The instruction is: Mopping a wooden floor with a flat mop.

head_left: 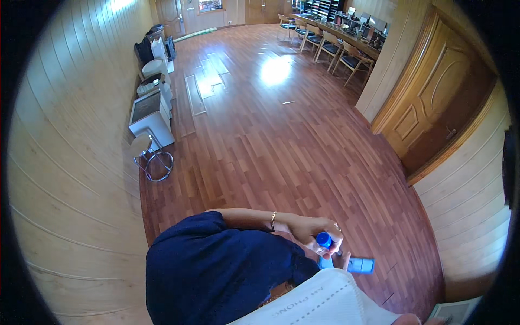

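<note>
My left arm, in a dark blue sleeve (pixel 216 260) with a gold bracelet (pixel 273 219) at the wrist, reaches across to the right. My left hand (pixel 310 227) is closed around something with a round, bright blue cap (pixel 324 239), whose lower part the fingers hide. Just below, the fingers of my right hand (pixel 345 261) lie across a long light-blue object (pixel 362 265), seemingly gripping it; its kind does not show. White fabric (pixel 319 300) with a dashed line covers most of that hand and its arm.
Reddish wood flooring (pixel 271 157) stretches ahead between pale panelled walls. Along the left wall stand a round stool (pixel 142 145) and a white cabinet (pixel 150 120). Flat strips (pixel 196 95) lie farther off. At right are a wooden door (pixel 433 92) and a long desk (pixel 357 42) with chairs (pixel 355 62).
</note>
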Demonstrator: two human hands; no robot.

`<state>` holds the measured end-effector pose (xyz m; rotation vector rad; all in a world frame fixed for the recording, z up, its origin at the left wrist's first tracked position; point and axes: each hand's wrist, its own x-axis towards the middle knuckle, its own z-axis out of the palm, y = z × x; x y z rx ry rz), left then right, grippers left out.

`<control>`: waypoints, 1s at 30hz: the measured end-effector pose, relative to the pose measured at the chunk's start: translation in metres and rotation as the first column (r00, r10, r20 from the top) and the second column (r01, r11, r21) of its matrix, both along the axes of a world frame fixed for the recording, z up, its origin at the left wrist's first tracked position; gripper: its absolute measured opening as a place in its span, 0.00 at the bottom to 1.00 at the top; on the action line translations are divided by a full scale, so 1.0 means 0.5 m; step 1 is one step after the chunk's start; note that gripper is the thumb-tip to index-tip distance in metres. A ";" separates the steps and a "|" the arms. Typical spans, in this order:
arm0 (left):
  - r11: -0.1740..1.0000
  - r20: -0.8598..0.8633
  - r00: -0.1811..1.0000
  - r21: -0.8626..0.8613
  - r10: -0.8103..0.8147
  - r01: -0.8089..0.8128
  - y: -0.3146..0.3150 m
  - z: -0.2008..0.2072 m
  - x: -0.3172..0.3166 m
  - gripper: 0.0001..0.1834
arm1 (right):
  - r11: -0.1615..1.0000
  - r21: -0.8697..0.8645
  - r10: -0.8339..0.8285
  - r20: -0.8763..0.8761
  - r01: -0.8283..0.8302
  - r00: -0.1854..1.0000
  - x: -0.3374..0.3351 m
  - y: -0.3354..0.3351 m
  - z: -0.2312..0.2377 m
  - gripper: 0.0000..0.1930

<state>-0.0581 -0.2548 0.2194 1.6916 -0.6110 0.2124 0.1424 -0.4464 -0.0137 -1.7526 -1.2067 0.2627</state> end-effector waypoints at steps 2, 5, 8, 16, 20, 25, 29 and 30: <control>0.997 -0.090 0.995 -0.074 -0.042 0.036 -0.010 0.009 0.006 0.07 | 0.985 -0.167 -0.041 0.023 0.044 0.999 0.021 -0.055 -0.035 0.08; 0.987 -0.160 0.982 -0.141 -0.098 0.075 -0.016 0.014 0.013 0.06 | 0.991 -0.101 -0.079 0.032 0.082 0.996 0.011 -0.100 -0.074 0.11; 0.986 -0.163 0.981 -0.144 -0.102 0.079 -0.012 0.025 0.006 0.07 | 0.994 -0.077 -0.082 -0.005 0.082 0.997 -0.009 -0.113 -0.077 0.11; 0.997 -0.143 0.990 -0.080 -0.008 -0.004 0.018 0.095 -0.049 0.07 | 0.997 -0.078 0.018 -0.117 -0.027 0.993 -0.087 -0.026 0.031 0.10; 0.994 0.163 0.982 0.036 0.096 -0.104 0.029 0.109 -0.084 0.08 | 0.976 -0.114 0.154 -0.234 -0.185 0.960 -0.117 0.055 0.097 0.10; 0.946 0.416 0.882 0.128 0.223 -0.299 0.014 0.144 -0.135 0.10 | 0.925 -0.042 0.350 -0.292 -0.377 0.890 -0.105 0.142 0.026 0.15; 0.930 0.466 0.838 0.081 0.284 -0.360 0.022 0.138 -0.143 0.11 | 0.934 0.077 0.354 -0.330 -0.349 0.875 -0.116 0.164 0.068 0.17; 0.923 0.506 0.813 0.078 0.288 -0.376 0.022 0.140 -0.147 0.11 | 0.934 0.118 0.358 -0.336 -0.338 0.871 -0.125 0.166 0.096 0.18</control>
